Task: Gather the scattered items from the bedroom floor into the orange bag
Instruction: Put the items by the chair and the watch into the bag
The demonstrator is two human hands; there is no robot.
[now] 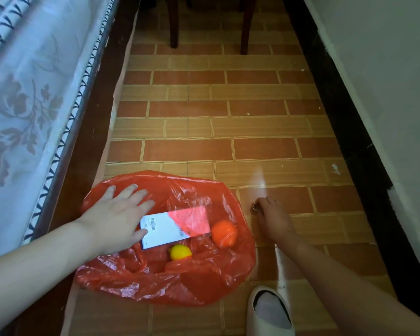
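left hand flat, fingers apart on orange bag | right hand fingers pinched on small metal item on floor just beside bag | risk: item slips, rolls away | box, lemon, orange in bag

orange bag open on floor, box, fruit inside

- Bed with a floral sheet along the left
- Tiled floor — brown and tan
- Two dark chair legs at the top
- White slipper
- White wall on the right
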